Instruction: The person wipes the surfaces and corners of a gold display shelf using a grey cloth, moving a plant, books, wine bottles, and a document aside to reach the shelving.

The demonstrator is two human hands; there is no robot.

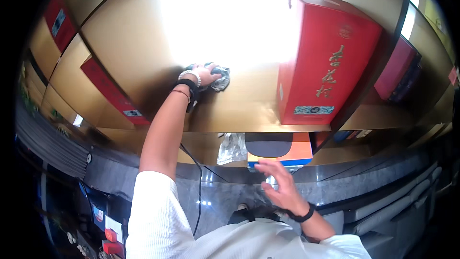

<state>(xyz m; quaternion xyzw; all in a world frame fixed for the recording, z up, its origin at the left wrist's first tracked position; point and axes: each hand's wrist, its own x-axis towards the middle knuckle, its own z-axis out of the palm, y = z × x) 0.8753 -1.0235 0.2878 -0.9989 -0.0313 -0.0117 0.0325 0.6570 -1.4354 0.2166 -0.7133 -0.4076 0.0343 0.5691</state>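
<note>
My left hand (204, 75) presses a crumpled grey cloth (221, 78) against the gold-coloured shelf board (244, 104). Its fingers are spread over the cloth, and part of the cloth is hidden under the palm. A bead bracelet and a dark band circle that wrist. To the right on the same shelf stands a tall red box (334, 64) with gold characters and a patterned strip. My right hand (280, 183) hangs lower down, before my body, with fingers apart and nothing in it. It appears just in front of an orange and blue box (300, 149) on the lower shelf.
A clear plastic bag (233, 147) lies beside the orange and blue box. Another red box (111, 91) stands in the left compartment. A black cable (200, 190) hangs down to the grey floor. Behind me at right is a grey sofa (381, 205). Strong glare whitens the shelf back.
</note>
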